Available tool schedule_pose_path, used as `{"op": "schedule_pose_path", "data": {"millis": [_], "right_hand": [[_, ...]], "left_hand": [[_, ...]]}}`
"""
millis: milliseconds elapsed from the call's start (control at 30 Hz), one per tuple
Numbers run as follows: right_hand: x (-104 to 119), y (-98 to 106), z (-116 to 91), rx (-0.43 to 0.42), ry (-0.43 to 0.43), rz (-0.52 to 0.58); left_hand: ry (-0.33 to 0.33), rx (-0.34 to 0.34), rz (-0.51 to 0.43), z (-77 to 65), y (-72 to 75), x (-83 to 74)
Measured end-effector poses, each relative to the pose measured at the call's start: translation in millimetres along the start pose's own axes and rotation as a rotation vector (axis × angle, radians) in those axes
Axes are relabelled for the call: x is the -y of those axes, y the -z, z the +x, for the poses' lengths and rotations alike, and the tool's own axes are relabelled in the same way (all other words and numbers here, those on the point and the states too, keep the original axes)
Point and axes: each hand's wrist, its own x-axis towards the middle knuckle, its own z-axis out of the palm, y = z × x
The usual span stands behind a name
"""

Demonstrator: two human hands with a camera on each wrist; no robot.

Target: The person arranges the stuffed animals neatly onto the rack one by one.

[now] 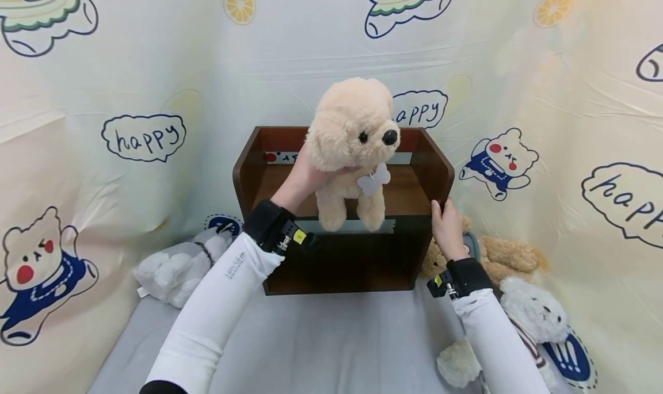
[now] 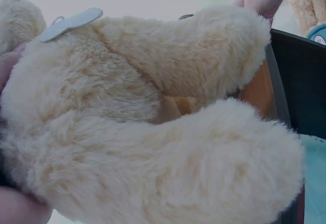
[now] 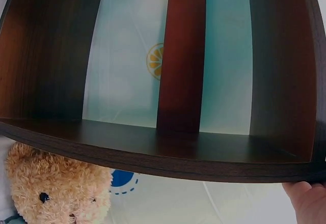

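A cream plush dog [image 1: 352, 123] with a black nose and a grey bone-shaped tag [image 1: 374, 179] is held upright in front of the upper level of a dark brown wooden shelf [image 1: 434, 161]. My left hand [image 1: 309, 174] grips it round the neck, below the head. In the left wrist view the furry belly and legs of the dog [image 2: 97, 91] fill most of the picture. My right hand [image 1: 448, 230] holds the front edge of the shelf's right side panel, thumb at the front. From the right wrist view, the shelf's lower compartment [image 3: 183, 56] contains no toys.
A grey-white plush toy [image 1: 176, 267] lies left of the shelf. On the right are a brown plush bear [image 1: 510, 259] and a white plush toy [image 1: 536, 310]. All rest on a grey cloth [image 1: 331, 342], with a printed curtain [image 1: 311, 49] behind.
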Motion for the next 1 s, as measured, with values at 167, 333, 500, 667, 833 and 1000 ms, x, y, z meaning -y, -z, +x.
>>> {"op": "schedule_pose_path", "data": {"millis": [167,333,500,667,833,1000], "right_hand": [[-0.3,-0.7,-0.5,0.003,0.015,0.017],[-0.9,-0.6,0.0,0.003,0.004,0.021],[-0.5,-0.5,-0.2,0.006,0.0,0.029],[-0.2,0.8,-0.1,0.005,-0.005,0.031],[-0.1,0.7,-0.2,0.0,-0.001,0.006],[-0.6,-0.8,0.1,-0.003,0.007,0.009]], "left_hand": [[0.076,-0.009,0.015,17.7,-5.5,22.8],[0.116,-0.015,0.052,28.8,-12.1,33.1],[0.119,-0.021,0.093,37.1,-16.6,37.9],[0.147,-0.025,0.071,42.4,-24.2,42.5],[0.138,-0.038,-0.007,45.4,-34.2,51.1],[0.144,-0.051,-0.049,46.7,-45.4,61.8]]}}
